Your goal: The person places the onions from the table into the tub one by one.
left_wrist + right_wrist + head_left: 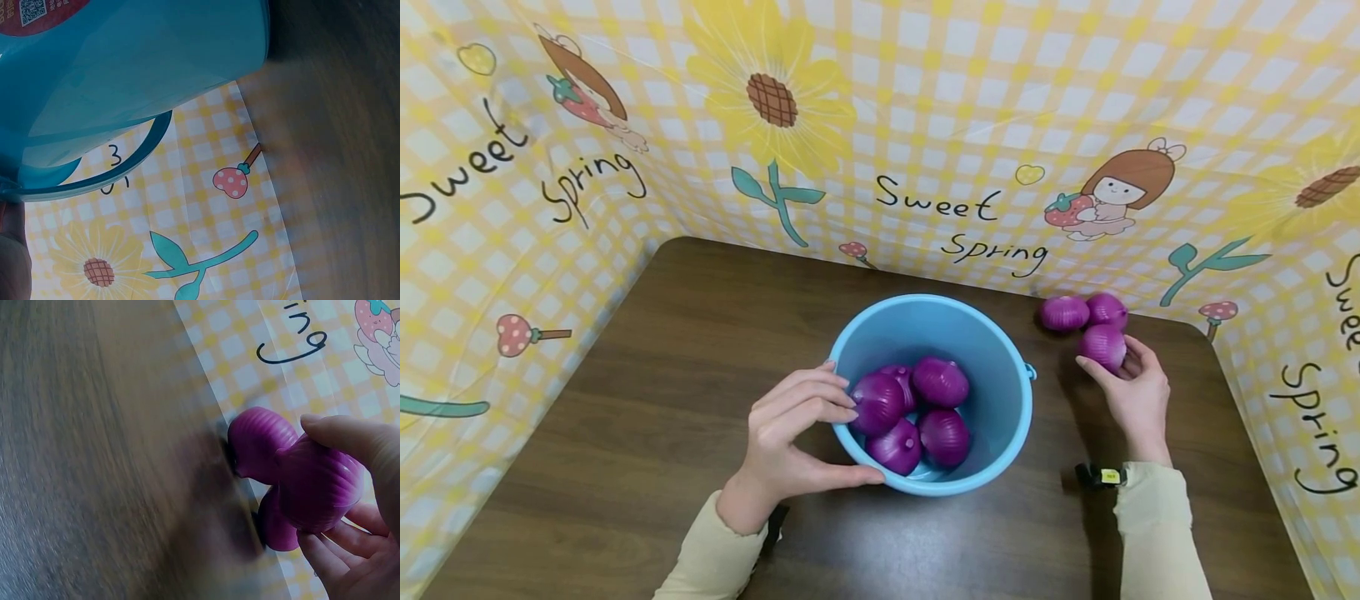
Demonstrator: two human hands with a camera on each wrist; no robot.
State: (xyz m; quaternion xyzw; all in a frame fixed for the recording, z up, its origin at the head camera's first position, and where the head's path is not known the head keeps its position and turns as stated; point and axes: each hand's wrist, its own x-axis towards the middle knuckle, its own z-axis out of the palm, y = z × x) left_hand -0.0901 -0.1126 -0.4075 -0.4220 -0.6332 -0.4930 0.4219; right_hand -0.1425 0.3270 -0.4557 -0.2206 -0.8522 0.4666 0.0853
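A light blue bucket (1000, 383) stands upright on the table with several purple onions (880, 402) inside. My left hand (797, 433) holds its left side, fingers over the rim and thumb along the near edge. Over at the right, my right hand (1135, 387) grips another onion (1102, 347) between thumb and fingers. The right wrist view shows this held onion (322, 487) in front of two more. Those two, a left onion (1064, 313) and a right onion (1107, 312), sit side by side by the back edge.
The brown wooden table (625, 400) is bordered at the back and sides by a yellow checked cloth (880, 125) with printed flowers and lettering. A blue bucket handle (144, 147) hangs against the bucket's outside in the left wrist view.
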